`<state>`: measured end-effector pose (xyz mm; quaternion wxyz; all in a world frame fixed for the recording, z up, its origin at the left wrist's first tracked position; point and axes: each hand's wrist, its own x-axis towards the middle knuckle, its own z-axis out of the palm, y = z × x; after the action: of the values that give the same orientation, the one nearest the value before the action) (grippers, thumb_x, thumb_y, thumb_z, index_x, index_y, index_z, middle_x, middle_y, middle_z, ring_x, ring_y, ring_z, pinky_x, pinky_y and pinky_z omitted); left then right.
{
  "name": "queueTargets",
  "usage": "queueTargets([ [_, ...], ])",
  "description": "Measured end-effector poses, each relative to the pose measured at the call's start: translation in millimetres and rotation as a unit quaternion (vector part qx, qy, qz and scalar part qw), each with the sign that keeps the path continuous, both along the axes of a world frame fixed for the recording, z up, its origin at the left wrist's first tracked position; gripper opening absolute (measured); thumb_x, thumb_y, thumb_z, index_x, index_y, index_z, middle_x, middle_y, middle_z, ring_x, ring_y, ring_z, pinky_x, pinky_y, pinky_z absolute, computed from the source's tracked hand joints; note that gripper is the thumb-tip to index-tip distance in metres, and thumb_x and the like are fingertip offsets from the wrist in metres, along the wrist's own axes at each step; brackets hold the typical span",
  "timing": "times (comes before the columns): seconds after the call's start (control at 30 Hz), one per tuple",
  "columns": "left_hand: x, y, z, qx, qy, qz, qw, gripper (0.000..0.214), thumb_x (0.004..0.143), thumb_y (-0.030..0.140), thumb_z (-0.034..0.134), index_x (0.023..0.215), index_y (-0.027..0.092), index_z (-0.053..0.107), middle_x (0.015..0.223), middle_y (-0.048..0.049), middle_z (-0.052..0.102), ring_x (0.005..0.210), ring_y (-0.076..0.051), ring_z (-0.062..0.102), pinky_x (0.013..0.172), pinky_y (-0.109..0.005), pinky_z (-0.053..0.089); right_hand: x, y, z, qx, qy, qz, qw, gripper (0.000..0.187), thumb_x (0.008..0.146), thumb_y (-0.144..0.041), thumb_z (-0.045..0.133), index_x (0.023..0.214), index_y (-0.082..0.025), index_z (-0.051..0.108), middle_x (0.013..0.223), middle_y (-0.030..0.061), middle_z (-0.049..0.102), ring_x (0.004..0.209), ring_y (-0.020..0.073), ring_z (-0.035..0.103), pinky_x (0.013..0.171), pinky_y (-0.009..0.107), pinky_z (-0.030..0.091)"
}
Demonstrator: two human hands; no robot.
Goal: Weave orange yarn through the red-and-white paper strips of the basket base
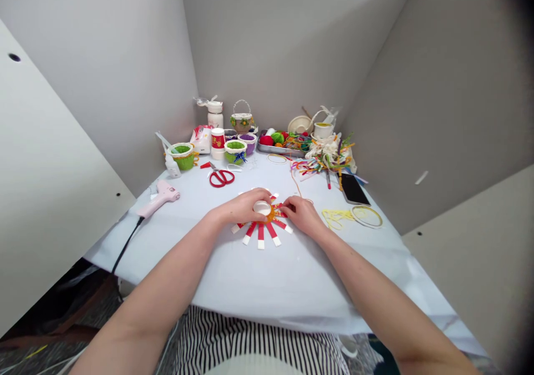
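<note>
A paper cup cut into red-and-white strips [262,234] lies fanned out flat on the white table [258,275], its white base [262,207] in the middle. My left hand [244,205] rests curled over that base, pressing on it. My right hand [301,212] is pinched at the orange yarn [272,215] woven around the base, on the cup's right side. A thin orange strand [294,181] runs from there toward the back of the table.
Red scissors [221,178] and a pink glue gun [161,196] lie at the left. Small decorated cups [235,151], a tray of yarn [283,139] and coloured strips [323,161] stand at the back. A phone [354,189] and a tape ring [367,216] lie at the right.
</note>
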<state>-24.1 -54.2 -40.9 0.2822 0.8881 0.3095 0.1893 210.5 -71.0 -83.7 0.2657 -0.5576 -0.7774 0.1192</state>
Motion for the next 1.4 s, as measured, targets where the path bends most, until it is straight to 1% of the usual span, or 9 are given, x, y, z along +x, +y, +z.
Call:
queueTargets([
  [0.13,3,1,-3.1,0.029,0.037,0.051,0.998,0.04,0.074,0.035,0.076,0.108,0.019,0.062,0.115,-0.0088,0.057,0.11,-0.026,0.055,0.098,-0.039,0.045,-1,1,-2.7,-0.002,0.009,-0.003,1.0,0.011,0.087,-0.024,0.063,0.078,-0.019,0.068,0.079,0.0023,0.069,0.069,0.0142,0.059,0.069,0.026,0.041],
  [0.2,4,0,-2.8,0.039,0.06,0.053,0.996,0.039,0.076,0.034,0.074,0.109,0.019,0.062,0.111,-0.0085,0.059,0.109,-0.027,0.055,0.097,-0.04,0.044,0,1,-3.1,-0.005,0.015,0.0,1.0,0.011,0.087,-0.023,0.063,0.078,-0.019,0.068,0.078,0.0021,0.069,0.069,0.0141,0.059,0.069,0.026,0.041],
  [0.43,2,-1,4.5,0.012,0.085,0.053,0.995,0.04,0.076,0.025,0.072,0.113,0.019,0.06,0.115,-0.007,0.063,0.106,-0.025,0.058,0.094,-0.036,0.046,10,-2,1.7,0.012,0.047,0.065,0.997,0.009,0.086,-0.016,0.061,0.083,-0.019,0.07,0.084,0.0039,0.067,0.078,0.0162,0.06,0.074,0.028,0.044],
  [0.63,-7,7,1.6,0.016,0.083,0.018,0.996,0.039,0.077,0.01,0.061,0.114,0.021,0.063,0.117,-0.005,0.064,0.113,-0.024,0.055,0.099,-0.036,0.044,17,-13,5.6,0.027,0.058,0.111,0.992,0.016,0.089,-0.013,0.056,0.086,-0.02,0.07,0.089,0.0053,0.066,0.085,0.0178,0.062,0.081,0.031,0.048],
  [0.83,-11,12,1.2,-0.022,0.054,-0.025,0.998,0.04,0.074,0.005,0.057,0.109,0.022,0.066,0.119,-0.0028,0.066,0.111,-0.022,0.058,0.1,-0.035,0.045,15,-49,10.8,0.04,0.016,0.13,0.991,0.019,0.093,-0.013,0.051,0.097,-0.021,0.067,0.096,0.0062,0.064,0.09,0.0184,0.061,0.08,0.03,0.049],
  [0.97,-9,11,3.4,-0.037,0.046,-0.028,0.998,0.038,0.074,0.005,0.058,0.108,0.021,0.066,0.12,-0.0039,0.066,0.112,-0.022,0.059,0.1,-0.034,0.045,16,-77,8.0,0.078,-0.039,0.116,0.989,0.022,0.095,-0.011,0.047,0.098,-0.02,0.067,0.096,0.0075,0.063,0.091,0.0194,0.059,0.081,0.031,0.048],
  [1.1,-9,10,4.6,-0.043,0.04,-0.027,0.998,0.036,0.074,0.004,0.059,0.105,0.021,0.067,0.12,-0.0036,0.067,0.111,-0.021,0.06,0.099,-0.033,0.045,18,-90,3.4,0.106,-0.105,0.117,0.982,0.025,0.095,-0.01,0.045,0.093,-0.017,0.069,0.092,0.0095,0.063,0.087,0.0207,0.057,0.075,0.03,0.048],
  [1.23,-9,10,4.5,-0.046,0.035,-0.027,0.998,0.036,0.074,0.002,0.059,0.104,0.02,0.067,0.12,-0.0037,0.067,0.111,-0.02,0.06,0.099,-0.032,0.045,17,-88,3.9,0.086,-0.132,0.075,0.985,0.026,0.093,-0.007,0.046,0.09,-0.017,0.07,0.09,0.0099,0.062,0.087,0.0215,0.057,0.076,0.031,0.048],
  [1.4,-10,11,1.6,-0.045,0.041,-0.027,0.998,0.037,0.074,0.002,0.059,0.105,0.02,0.066,0.119,-0.0034,0.067,0.11,-0.019,0.06,0.096,-0.03,0.045,15,-71,12.5,0.019,-0.124,0.022,0.992,0.023,0.091,-0.009,0.051,0.09,-0.018,0.072,0.091,0.0084,0.063,0.091,0.0213,0.06,0.082,0.031,0.047],
])
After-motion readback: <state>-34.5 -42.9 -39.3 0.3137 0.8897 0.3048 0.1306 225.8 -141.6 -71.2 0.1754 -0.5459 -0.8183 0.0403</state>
